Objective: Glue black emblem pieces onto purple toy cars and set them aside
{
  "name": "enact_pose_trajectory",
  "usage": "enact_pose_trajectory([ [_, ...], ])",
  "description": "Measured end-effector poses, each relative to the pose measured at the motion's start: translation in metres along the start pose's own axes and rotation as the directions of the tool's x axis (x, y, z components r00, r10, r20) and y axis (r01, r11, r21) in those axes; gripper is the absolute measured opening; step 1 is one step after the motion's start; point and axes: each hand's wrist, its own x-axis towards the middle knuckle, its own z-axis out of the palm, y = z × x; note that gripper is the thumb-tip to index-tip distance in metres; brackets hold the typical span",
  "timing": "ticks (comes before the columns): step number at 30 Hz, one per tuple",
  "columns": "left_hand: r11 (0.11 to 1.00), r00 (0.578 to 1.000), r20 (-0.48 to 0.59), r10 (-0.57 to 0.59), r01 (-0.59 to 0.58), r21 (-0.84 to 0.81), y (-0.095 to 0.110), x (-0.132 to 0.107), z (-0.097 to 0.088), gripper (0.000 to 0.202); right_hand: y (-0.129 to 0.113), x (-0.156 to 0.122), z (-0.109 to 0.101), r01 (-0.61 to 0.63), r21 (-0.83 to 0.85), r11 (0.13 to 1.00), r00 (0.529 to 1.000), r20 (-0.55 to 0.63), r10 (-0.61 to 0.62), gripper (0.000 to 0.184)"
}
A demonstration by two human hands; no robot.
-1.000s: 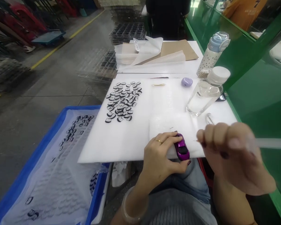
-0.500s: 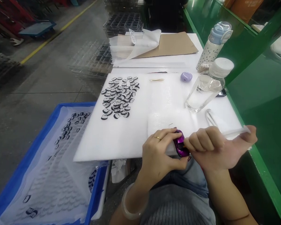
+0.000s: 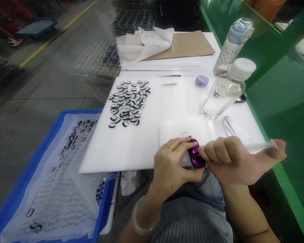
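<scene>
Both hands on the purple toy car (image 3: 195, 158), lower centre of frame, at the white foam board's (image 3: 131, 148) near edge.
Left hand (image 3: 172, 167) pinches it between thumb and fingers; right hand (image 3: 233, 160) curled, fingertips on car, thin clear strip (image 3: 258, 146) across its fingers.

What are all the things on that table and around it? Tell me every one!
Toy car: one, purple, near table edge, between both hands.
Small curved pieces: many, black and white, heaped on the white foam sheet.
Glass bottle: one, clear, white cap, right side.
Dotted bottle: one, blue lid, far right.
Small case: one, lilac, far side.
Cardboard: one, brown, far end.
Crate: one, blue, lined with plastic, left of table.
Left hand: holds the car.
Right hand: fingertips at the car, holding a clear thin tool.
</scene>
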Motion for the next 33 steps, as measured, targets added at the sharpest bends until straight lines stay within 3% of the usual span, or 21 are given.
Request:
enact_pose_trajectory([
  [7, 1.0, 1.0, 0.002, -0.018, 0.018, -0.002, -0.002, 0.0, 0.001, 0.046, 0.002, -0.015, 0.002, 0.056, -0.148, 0.987, 0.998, 0.001, -0.056, 0.066],
  [14, 1.0, 1.0, -0.004, -0.02, 0.02, -0.009, -0.001, 0.0, 0.003, 0.047, 0.001, -0.019, 0.007, 0.128, -0.23, 0.965, 0.991, 0.073, -0.114, 0.063],
  [23, 1.0, 1.0, -0.026, 0.012, -0.012, 0.01, -0.002, 0.0, 0.004, 0.045, -0.006, -0.023, 0.014, 0.117, -0.327, 0.938, 0.992, 0.0, -0.124, 0.064],
  [30, 0.999, 0.999, -0.029, 0.029, -0.028, 0.032, -0.003, -0.001, 0.005, 0.046, -0.013, -0.02, 0.032, 0.01, -0.512, 0.859, 0.984, -0.149, -0.1, 0.058],
  [33, 0.999, 0.999, -0.017, 0.031, -0.031, 0.041, -0.004, -0.001, 0.004, 0.046, -0.02, -0.021, 0.043, -0.11, -0.536, 0.837, 0.983, -0.181, 0.013, 0.063],
])
